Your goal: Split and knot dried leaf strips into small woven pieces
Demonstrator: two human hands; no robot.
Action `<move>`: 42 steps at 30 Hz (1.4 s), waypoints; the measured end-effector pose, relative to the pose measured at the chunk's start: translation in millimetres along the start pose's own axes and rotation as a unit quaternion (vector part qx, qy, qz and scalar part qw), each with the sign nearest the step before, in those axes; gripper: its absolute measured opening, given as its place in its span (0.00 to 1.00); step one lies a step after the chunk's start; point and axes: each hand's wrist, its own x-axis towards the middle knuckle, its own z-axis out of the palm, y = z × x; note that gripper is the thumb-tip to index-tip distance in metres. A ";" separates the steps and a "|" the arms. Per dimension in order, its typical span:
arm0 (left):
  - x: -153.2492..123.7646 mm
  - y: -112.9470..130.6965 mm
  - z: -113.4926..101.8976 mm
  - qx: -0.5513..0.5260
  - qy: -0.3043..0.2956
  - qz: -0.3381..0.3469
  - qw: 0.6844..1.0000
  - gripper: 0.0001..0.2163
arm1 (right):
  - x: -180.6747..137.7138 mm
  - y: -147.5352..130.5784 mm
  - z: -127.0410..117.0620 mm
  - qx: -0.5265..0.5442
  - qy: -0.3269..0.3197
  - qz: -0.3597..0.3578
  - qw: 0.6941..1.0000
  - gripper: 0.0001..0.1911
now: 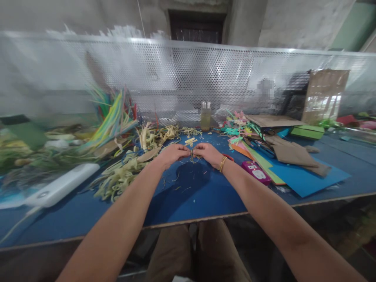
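Both my arms reach out over a blue table [194, 196]. My left hand [172, 153] and my right hand [208, 152] meet at the middle, fingers pinched together on a small knot of thin dried leaf strips [192, 156] held just above the tabletop. A gold bracelet [222, 163] circles my right wrist. Pale leaf strips [123, 176] lie heaped to the left of my left hand. A short pale piece [189, 141] lies just beyond my fingers.
Coloured strips [113, 117] fan up at the back left beside a white device [60, 186]. A small glass bottle [205, 116] stands behind the hands. To the right lie a pink box [256, 172], coloured paper sheets [305, 178], brown cardboard [293, 154]. A perforated metal screen [205, 74] closes the back.
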 end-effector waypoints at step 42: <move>-1.0 3.7 2.2 -0.063 0.001 -0.039 0.997 0.08 | 1.1 2.5 -1.3 -0.017 -0.007 -0.029 0.999 0.04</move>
